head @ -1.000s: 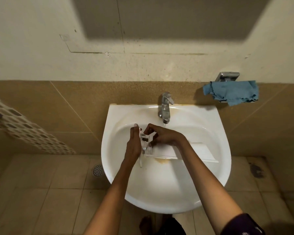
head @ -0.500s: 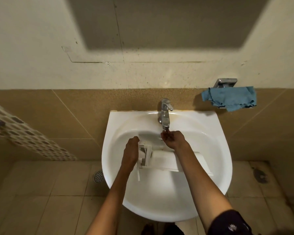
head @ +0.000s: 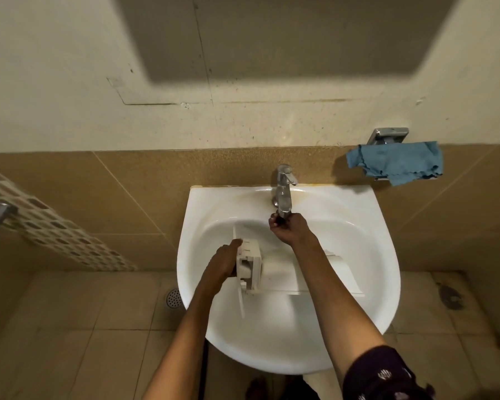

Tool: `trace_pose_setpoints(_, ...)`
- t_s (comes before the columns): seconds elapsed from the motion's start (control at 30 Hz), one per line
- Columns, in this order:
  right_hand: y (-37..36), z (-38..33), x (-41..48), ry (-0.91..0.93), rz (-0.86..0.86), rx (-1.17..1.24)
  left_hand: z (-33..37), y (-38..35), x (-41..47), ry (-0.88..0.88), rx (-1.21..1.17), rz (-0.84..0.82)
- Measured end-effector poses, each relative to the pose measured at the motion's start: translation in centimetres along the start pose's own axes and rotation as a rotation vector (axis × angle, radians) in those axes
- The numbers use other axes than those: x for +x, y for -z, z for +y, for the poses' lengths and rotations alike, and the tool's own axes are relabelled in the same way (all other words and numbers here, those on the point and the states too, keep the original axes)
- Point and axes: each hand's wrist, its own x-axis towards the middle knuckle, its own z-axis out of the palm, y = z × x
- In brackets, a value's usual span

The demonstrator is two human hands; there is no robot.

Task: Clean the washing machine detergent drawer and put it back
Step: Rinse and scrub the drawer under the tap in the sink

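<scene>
The left hand (head: 223,262) grips the white detergent drawer (head: 276,274) lying in the sink (head: 383,255). The right hand (head: 289,228) curls its fingers under the tap (head: 283,186); whether they hold anything is unclear.

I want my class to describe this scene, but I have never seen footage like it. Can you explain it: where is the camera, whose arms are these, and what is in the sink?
There is no machine here. A person works with two bare hands, and the one camera sits on their head, looking forward and down, so both arms reach in from the bottom edge. Below is a white sink with a faucet at its back. A white plastic detergent drawer lies across the basin. The left hand holds its left end. The right hand is up at the spout, fingers curled. I cannot tell whether it grips the spout or catches water. A blue cloth hangs on the wall at the right.
</scene>
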Motion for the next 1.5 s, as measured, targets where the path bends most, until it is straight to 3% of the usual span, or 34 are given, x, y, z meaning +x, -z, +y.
trace_pose_setpoints(0.17, 0.5, 0.7, -0.9, -0.057, -0.127, -0.006, 0.1, 0.3, 0.7, 0.112, 0.06, -0.071)
trace_pose_setpoints(0.37, 2.0, 1.2, -3.2, -0.18, -0.252, -0.115, -0.3, -0.2, 1.0, 0.106, 0.194, -0.028)
trace_pose_setpoints(0.43, 2.3, 1.5, -4.6, -0.23, -0.32, -0.368, -0.3, -0.4, 1.0, 0.105, 0.221, 0.001)
trace_pose_setpoints(0.53, 1.8, 2.3, -6.3, -0.182, -0.435, -1.047, -0.9, -0.9, 1.2, 0.105, 0.277, 0.064)
trace_pose_setpoints(0.67, 1.3, 2.5, -5.7, 0.135, -0.321, -1.322, -2.1, -1.7, 1.3, 0.093, 0.224, 0.103)
trace_pose_setpoints(0.83, 3.1, 4.3, -4.5, 0.483, -0.507, -1.885, -2.6, -2.2, 1.7, 0.093, 0.155, 0.128)
trace_pose_setpoints(1.0, 3.5, 3.5, -2.0, 0.436, -0.536, -1.752, -2.7, -2.7, 1.1, -0.014, 0.271, 0.205)
trace_pose_setpoints(1.1, 3.0, 3.2, -0.9, 0.572, -0.43, -1.497, -3.2, -2.7, 1.4, -0.023, 0.282, 0.224)
trace_pose_setpoints(1.3, 3.4, 4.7, -1.9, 0.362, -0.484, -1.861, -3.1, -2.6, 1.4, 0.012, 0.159, 0.214)
trace_pose_setpoints(1.4, 3.7, 5.2, -1.6, 0.397, -0.474, -1.821, -3.1, -2.7, 1.4, 0.023, 0.091, 0.197)
trace_pose_setpoints(1.5, 3.1, 5.3, -0.5, 0.552, -0.413, -1.658, -3.3, -2.9, 1.3, 0.005, 0.144, 0.222)
